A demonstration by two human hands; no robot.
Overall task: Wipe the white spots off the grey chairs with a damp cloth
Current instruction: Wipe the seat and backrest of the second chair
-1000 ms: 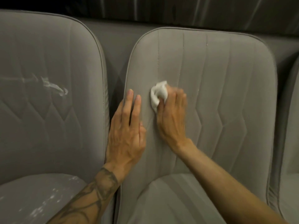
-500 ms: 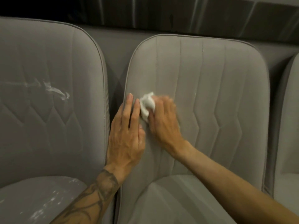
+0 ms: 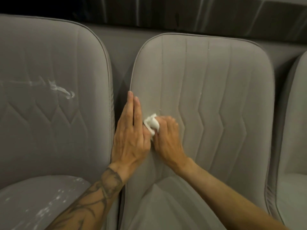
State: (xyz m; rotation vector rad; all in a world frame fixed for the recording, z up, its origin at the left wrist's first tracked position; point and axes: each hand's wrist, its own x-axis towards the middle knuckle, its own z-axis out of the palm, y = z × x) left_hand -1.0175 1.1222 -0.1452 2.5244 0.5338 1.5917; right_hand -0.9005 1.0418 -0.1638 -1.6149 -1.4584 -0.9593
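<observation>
Three grey chairs point(image 3: 216, 97); one cloth point(image 3: 152, 124) clenched in right hand point(image 3: 167, 138) grip; left hand point(image 3: 131, 138) flat, released.

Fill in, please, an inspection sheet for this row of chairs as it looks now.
Surface: middle grey fabric chair back, stitched panels, tiny white specks.
Job's things: small crumpled white cloth against that back; left grey fabric chair with white smear on its back, white flecks on its seat.
Clutter: nothing seen.
Grippers: left hand flat, fingers straight, on the middle chair's left edge; right hand, blurred, grips the cloth.
Cables: nothing seen.
Surroundings: third grey chair at right edge; dark panelled wall behind.
</observation>
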